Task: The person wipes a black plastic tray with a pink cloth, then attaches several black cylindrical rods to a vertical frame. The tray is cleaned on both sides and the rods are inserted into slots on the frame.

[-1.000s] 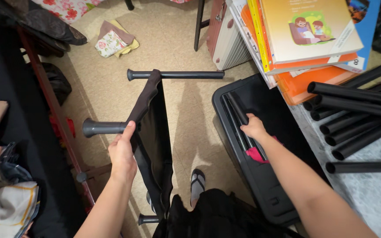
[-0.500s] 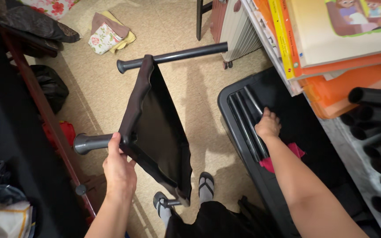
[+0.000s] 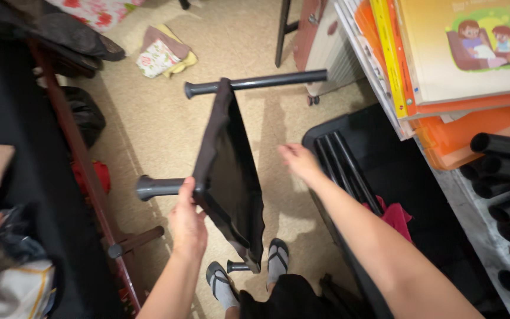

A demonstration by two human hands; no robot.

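Left hand (image 3: 188, 220) fingers clenched on grey tube (image 3: 159, 187) of black fabric shelf panel (image 3: 231, 177), panel now tilted up above beige carpet (image 3: 149, 124). Right hand (image 3: 300, 162) fingers released, lifted off grey ribbed black plastic tray (image 3: 349, 159), now free beside panel. Dark loose tubes (image 3: 506, 177) stacked right.

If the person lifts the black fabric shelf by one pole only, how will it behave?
The black fabric panel probably sags, since it hangs loosely between the poles. The far pole may swing, as only the left hand grips. It seems light.
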